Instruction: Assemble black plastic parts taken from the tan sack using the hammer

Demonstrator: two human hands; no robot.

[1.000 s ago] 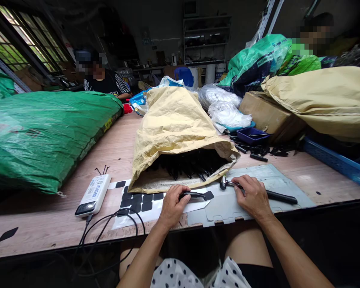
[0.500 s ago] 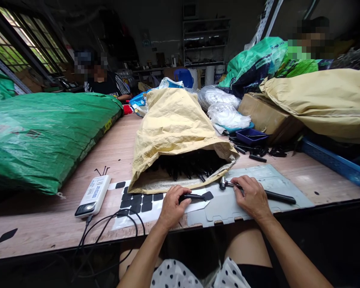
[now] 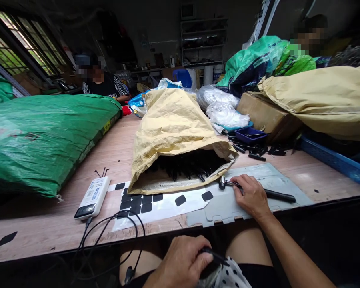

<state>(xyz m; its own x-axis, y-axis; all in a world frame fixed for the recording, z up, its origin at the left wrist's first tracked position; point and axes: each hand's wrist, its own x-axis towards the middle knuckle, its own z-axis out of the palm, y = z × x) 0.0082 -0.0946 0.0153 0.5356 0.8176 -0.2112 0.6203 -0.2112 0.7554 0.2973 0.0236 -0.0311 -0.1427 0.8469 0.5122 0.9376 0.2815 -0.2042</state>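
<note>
The left hand [image 3: 188,258] pinches a slim black rod [image 3: 217,256] over the lap, below the table edge; the right hand [image 3: 252,196] curls around the hammer [image 3: 279,196], its shiny metal head lying on a scuffed grey board [image 3: 283,180]. The step in hand looks like handling one rod while steadying the hammer; the next move likely calls for a firm pinch on the smooth rod. Beside the board, a glossy white sheet [image 3: 165,213] carries rounded black squares. Beyond, a crinkled paper sack [image 3: 174,120] gapes over dark, slender pieces [image 3: 183,166].
</note>
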